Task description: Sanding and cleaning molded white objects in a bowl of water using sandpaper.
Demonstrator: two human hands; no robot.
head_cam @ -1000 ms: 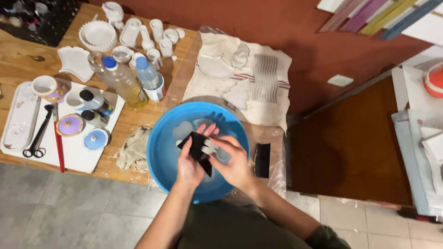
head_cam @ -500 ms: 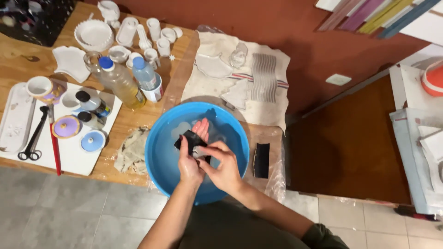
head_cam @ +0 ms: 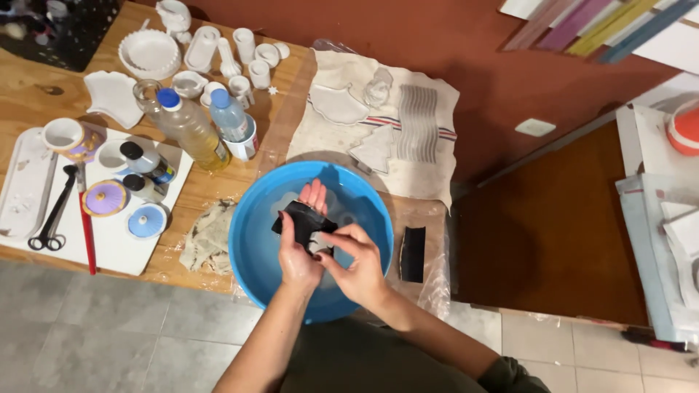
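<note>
A round blue basin (head_cam: 251, 240) holding water stands at the front edge of a wooden table. Over it, my left hand (head_cam: 298, 244) lies palm up with a black sheet, like sandpaper (head_cam: 300, 216), resting on the palm and fingers. My right hand (head_cam: 357, 262) comes in from the right and presses a small white piece (head_cam: 318, 244) against that black sheet with thumb and fingertips. Both hands are above the water inside the basin.
Right of the basin lies a black strip (head_cam: 413, 253) on clear plastic. A stained rag (head_cam: 207, 236) sits to the left. Two plastic bottles (head_cam: 189, 131), small jars, scissors (head_cam: 51, 218), white ceramic pieces (head_cam: 149, 51) and a cloth with flat white shapes (head_cam: 378, 124) fill the table.
The view has shifted slightly. My right hand has slid a little over the black sheet in my left palm; both hands stay above the basin.
</note>
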